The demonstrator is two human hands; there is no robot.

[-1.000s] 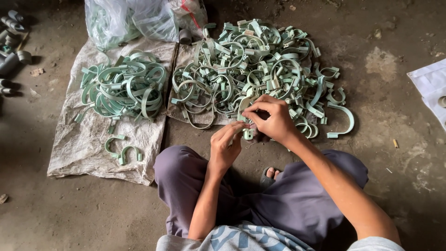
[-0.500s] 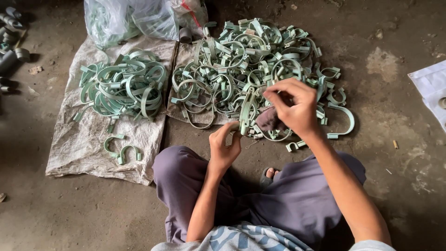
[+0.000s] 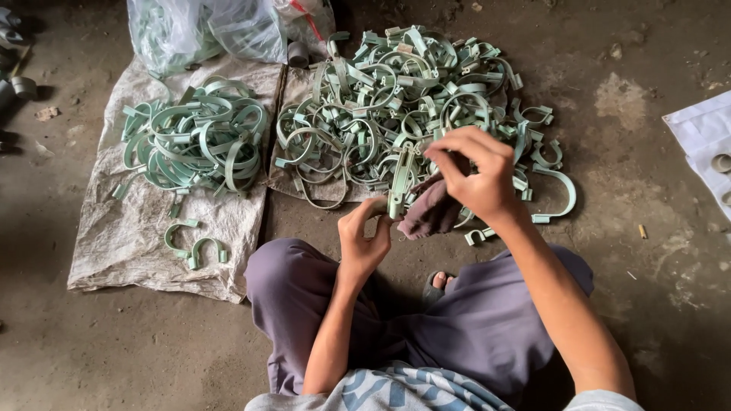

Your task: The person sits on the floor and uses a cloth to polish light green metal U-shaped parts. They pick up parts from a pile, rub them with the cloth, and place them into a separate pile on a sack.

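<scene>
at the sack's near edge: left hand (image 3: pixel 364 237) pinched a green clamp (image 3: pixel 399 183); right hand (image 3: pixel 478 173) pinched its top, a dark rag (image 3: pixel 428 210) bunched beneath.
risk: clamp likely to spring loose into the big pile (image 3: pixel 403 99).
surface: woven sacks (image 3: pixel 129 236) on a dirty concrete floor (image 3: pixel 624 91).
room: dim, cluttered.

White sheet (image 3: pixel 697 144) cut by right edge

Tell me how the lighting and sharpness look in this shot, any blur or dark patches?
Head view: soft, even daylight without glare; the big clamp pile is sharp. The right hand and the cloth look slightly motion-soft. The left edge of the floor falls into shadow, and the plastic bag shows mild sheen.
</scene>
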